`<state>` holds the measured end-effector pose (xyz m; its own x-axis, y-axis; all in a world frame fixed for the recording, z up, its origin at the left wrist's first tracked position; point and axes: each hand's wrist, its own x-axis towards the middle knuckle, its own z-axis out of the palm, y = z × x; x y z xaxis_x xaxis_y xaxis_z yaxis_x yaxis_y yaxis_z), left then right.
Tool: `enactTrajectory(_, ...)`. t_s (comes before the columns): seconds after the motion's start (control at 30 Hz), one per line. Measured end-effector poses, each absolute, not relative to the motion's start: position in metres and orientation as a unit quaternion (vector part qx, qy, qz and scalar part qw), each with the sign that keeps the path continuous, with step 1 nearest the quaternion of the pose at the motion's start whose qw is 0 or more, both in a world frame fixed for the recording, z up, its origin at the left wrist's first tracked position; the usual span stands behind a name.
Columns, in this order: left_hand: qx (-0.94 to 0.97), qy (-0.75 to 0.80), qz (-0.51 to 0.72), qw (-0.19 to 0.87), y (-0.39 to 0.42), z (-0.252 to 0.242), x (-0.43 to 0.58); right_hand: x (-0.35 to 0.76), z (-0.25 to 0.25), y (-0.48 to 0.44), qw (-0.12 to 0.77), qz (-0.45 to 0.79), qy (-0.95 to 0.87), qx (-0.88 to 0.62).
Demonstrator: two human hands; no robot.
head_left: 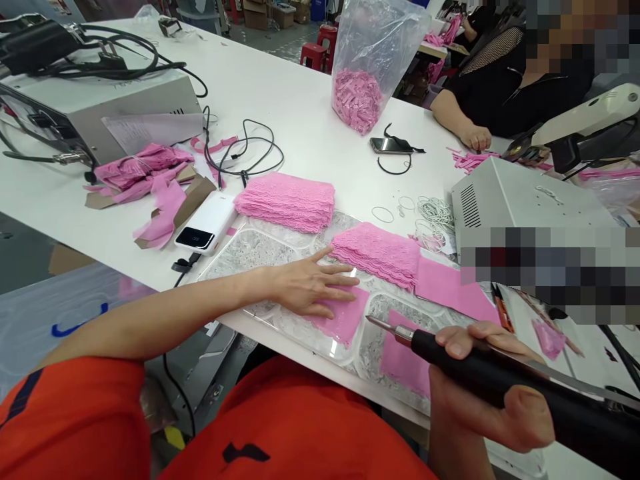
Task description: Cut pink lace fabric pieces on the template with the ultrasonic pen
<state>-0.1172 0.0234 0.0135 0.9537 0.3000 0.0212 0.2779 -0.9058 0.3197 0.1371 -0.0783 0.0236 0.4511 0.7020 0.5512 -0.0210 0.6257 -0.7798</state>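
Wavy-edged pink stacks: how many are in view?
2: the first stack sits beside the white power bank, the second stack near the fingertips of the left hand.

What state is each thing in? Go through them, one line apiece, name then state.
Left grip: open, fingers spread, resting on the pink piece.
Right grip: closed around the black tool.
Black tool: held, metal tip bare.
Pink piece: flat, partly covered.
White power bank: lying down, display lit.
Clear bag: upright, part-filled with pink strips.
Left lace stack: piled.
Right lace stack: piled.
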Motion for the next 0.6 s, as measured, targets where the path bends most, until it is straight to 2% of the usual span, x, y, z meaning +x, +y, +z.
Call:
enactTrajectory(0.37,0.949,0.272,0.068,0.142,0.005,0.004,-0.197,0.124,0.027,-0.096,0.709,0.342,-0.488,-0.377)
enactTrajectory(0.6,0.940,0.291,0.094,0.152,0.001,0.002,-0.210,0.125,0.028,-0.096,0.702,0.336,-0.504,-0.374)
